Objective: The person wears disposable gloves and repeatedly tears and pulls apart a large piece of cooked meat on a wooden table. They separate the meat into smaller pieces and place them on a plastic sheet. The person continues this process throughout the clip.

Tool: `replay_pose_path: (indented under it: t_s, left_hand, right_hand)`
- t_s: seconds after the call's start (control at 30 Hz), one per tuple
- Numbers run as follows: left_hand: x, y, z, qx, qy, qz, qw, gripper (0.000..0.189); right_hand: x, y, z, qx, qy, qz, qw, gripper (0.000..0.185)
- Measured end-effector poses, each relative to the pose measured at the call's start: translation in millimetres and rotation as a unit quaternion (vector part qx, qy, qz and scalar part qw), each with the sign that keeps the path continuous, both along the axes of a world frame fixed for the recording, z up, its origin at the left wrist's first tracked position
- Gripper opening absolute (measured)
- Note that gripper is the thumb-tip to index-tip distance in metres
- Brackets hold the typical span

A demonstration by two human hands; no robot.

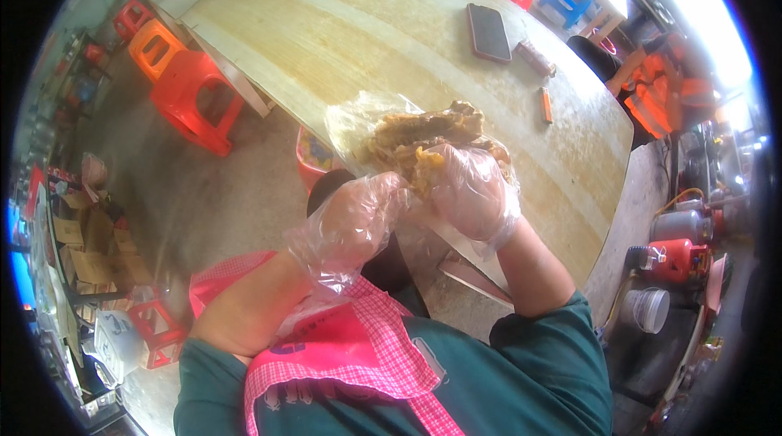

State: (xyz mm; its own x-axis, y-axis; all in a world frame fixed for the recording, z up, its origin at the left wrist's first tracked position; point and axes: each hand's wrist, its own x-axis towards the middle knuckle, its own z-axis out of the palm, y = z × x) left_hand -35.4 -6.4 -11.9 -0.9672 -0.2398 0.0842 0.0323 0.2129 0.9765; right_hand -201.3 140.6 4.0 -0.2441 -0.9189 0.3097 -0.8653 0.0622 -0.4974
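Brown cooked meat on the bone [427, 124] is held up over the edge of the wooden table [550, 192]. A thin clear plastic bag [348, 121] spreads behind it and to its left. My right hand [473, 192], in a clear disposable plastic glove, grips the meat from the right, with a yellowish piece by its thumb. My left hand [360, 222], gloved the same way, is closed at the meat's lower left edge, its fingertips pinching there. Part of the meat's underside is hidden behind both hands.
On the table lie a smartphone [489, 33], a small packet [536, 58] and an orange lighter [545, 106]. A person in an orange vest [657, 94] sits at the right. Red stool [195, 97] and orange stool [156, 48] stand left. Below the table edge is a red-rimmed container [311, 155].
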Motion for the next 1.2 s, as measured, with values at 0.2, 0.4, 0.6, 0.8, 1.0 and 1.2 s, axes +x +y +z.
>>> replay_pose_path:
  t_s: [0.2,0.4,0.6,0.8,1.0,1.2]
  left_hand:
    - [11.4,8.5,6.8,-0.005,0.013,0.058,0.998,0.010]
    - [21.2,-4.3,33.1,-0.263,0.041,0.150,0.952,0.018]
    - [15.9,5.1,46.8,0.086,0.021,0.055,0.995,0.022]
    - [21.2,7.5,71.6,0.255,-0.028,-0.105,0.961,0.034]
    - [21.5,14.5,109.3,-0.137,0.394,-0.280,0.864,0.021]
    - [20.3,21.9,138.1,-0.224,0.325,-0.280,0.875,0.020]
  right_hand:
    - [-7.7,0.3,-6.7,0.003,0.008,-0.039,0.999,0.019]
    - [-22.4,7.1,-11.2,-0.073,-0.168,-0.086,0.979,0.021]
    - [-21.5,3.8,-21.1,-0.118,-0.122,-0.055,0.984,0.017]
    - [-15.4,4.3,-12.5,-0.041,-0.179,-0.084,0.979,0.017]
    - [-7.3,-0.1,8.5,-0.039,-0.104,-0.101,0.989,0.016]
    - [-5.0,3.3,19.7,-0.015,-0.162,-0.097,0.982,0.019]
